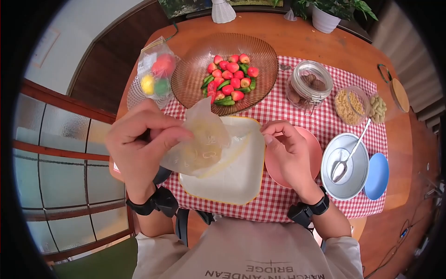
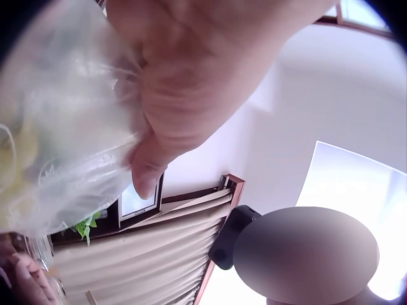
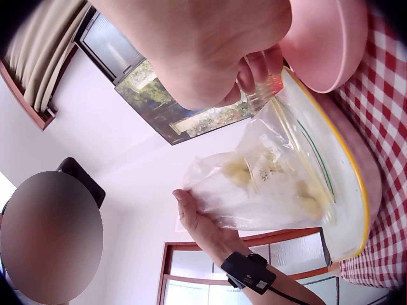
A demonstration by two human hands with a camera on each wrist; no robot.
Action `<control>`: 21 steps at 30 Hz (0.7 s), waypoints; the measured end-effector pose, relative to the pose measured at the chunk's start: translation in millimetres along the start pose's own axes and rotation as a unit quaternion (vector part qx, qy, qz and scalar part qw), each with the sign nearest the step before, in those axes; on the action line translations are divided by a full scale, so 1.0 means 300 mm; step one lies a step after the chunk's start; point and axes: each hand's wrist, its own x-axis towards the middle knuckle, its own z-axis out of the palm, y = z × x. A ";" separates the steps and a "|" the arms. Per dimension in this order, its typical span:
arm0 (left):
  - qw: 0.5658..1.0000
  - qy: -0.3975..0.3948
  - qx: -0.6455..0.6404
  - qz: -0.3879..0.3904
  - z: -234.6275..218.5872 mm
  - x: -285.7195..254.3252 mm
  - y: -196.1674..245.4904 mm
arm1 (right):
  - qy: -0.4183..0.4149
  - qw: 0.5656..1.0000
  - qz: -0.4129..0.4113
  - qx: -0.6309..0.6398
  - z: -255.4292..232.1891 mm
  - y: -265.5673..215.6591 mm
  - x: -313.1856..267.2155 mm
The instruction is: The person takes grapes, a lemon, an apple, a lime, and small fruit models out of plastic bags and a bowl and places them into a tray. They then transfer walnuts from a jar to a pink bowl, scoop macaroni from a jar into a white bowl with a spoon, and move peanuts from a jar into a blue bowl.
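Observation:
My left hand (image 1: 141, 142) pinches the bottom end of a clear zip bag (image 1: 204, 146) between thumb and fingers, holding it up and tilted. Pale yellow rounded pieces (image 3: 305, 203) show through the plastic in the right wrist view. The bag's zip edge slants down over a white tray (image 1: 241, 181) with a yellow rim. At the tray's right edge, my right hand (image 1: 292, 156) has its fingers curled and grips the bag's mouth at one corner. Beneath that hand lies a pink plate (image 1: 309, 139), partly hidden by it.
Behind the tray stands a large amber glass bowl (image 1: 190, 88) with small red fruits and green peppers. A bag of coloured balls (image 1: 158, 74) is at back left. To the right are a glass jar (image 1: 309, 86), a tub of pasta (image 1: 349, 107), a metal bowl with spoon (image 1: 346, 183) and a blue plate (image 1: 377, 176).

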 end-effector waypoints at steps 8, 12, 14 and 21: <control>0.999 -0.023 0.032 0.013 -0.007 0.034 0.029 | -0.018 1.000 -0.007 0.004 -0.012 0.010 0.012; 0.998 -0.020 0.028 0.049 -0.002 0.022 0.060 | -0.024 0.997 0.037 0.057 0.001 0.035 -0.009; 0.998 -0.020 -0.015 0.053 0.011 0.033 0.063 | -0.035 0.999 -0.023 -0.015 -0.002 0.027 0.009; 0.998 -0.018 -0.039 0.048 -0.009 0.073 0.054 | -0.036 0.984 -0.087 -0.149 -0.007 0.041 0.001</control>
